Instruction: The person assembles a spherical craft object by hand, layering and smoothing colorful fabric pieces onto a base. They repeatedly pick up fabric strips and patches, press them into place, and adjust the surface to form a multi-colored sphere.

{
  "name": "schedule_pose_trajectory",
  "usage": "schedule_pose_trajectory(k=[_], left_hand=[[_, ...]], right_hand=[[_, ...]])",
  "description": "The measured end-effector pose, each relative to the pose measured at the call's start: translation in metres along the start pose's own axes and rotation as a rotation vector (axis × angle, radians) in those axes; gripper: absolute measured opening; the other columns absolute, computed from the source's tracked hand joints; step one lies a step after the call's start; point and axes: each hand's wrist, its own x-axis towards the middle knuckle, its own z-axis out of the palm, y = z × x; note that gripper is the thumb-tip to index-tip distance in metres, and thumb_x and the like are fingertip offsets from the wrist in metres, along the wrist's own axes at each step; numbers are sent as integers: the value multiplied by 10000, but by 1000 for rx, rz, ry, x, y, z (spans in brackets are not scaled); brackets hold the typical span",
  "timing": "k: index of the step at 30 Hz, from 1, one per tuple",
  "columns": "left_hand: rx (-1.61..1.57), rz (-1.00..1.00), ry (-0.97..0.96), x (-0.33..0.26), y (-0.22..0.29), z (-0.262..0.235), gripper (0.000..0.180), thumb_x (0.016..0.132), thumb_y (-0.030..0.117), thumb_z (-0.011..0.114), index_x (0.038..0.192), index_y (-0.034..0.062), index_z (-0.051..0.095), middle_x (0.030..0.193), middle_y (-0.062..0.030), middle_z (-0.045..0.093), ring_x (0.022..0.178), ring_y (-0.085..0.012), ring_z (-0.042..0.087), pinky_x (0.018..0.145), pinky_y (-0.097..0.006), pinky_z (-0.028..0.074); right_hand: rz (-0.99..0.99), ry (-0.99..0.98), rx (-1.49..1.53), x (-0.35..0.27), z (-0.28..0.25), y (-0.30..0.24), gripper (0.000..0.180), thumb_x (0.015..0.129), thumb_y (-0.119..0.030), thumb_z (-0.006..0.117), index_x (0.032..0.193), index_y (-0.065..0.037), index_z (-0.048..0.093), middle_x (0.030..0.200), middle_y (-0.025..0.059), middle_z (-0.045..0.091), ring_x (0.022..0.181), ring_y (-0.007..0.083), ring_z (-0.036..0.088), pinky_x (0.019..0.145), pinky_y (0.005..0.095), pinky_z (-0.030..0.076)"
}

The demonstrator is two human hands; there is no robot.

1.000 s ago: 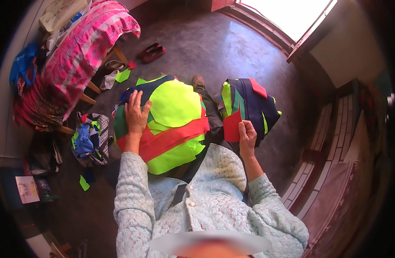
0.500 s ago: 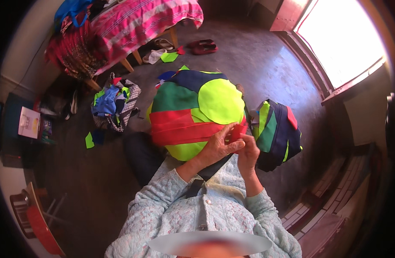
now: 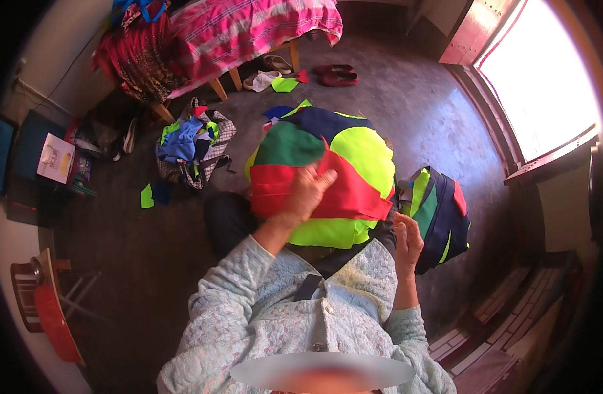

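Pale-blue quilted sleeves reach forward from the lower edge. Left hand (image 3: 308, 192) lies on a round patchwork cushion (image 3: 324, 174) resting on the person's lap, fingers closed on its red fabric strip (image 3: 350, 197), which runs crosswise, left to right. Right hand (image 3: 408, 238) hovers half-curled and empty at the cushion's right edge. Beyond, scrap fabric (image 3: 190, 141) sits on the floor (image 3: 413, 111).

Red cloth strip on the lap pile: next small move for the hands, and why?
Probably press the red strip flat with the left hand and draw its right end taut with the right hand. The left hand lies on the strip; its upper edge looks folded up, and the right hand sits by the patchwork pile at its lower right corner.
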Motion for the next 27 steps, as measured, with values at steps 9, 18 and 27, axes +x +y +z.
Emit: schedule_pose_trajectory(k=[9,18,27], left_hand=[[296,169,174,76,53,-99,300,870,84,618,1151,-22,611,970,-39,673,812,-109,617,769,-279,508],[675,141,304,113,32,-164,337,806,75,653,1119,-42,617,911,-69,676,801,-103,606,707,-285,493],[1316,346,638,114,34,-142,375,793,159,665,1146,48,599,1152,-142,643,1049,-298,623,888,-392,488]], right_hand=[[-116,-51,-627,-18,-23,82,297,821,-218,698,1052,-39,642,1163,204,622,1170,370,554,996,427,427],[18,-98,-559,-29,-20,86,408,798,-168,710,1174,-68,589,1334,183,513,1219,340,523,1001,378,424],[34,-68,-544,-29,-18,84,411,777,-154,727,1161,-89,597,1328,161,512,1216,328,520,994,377,436]])
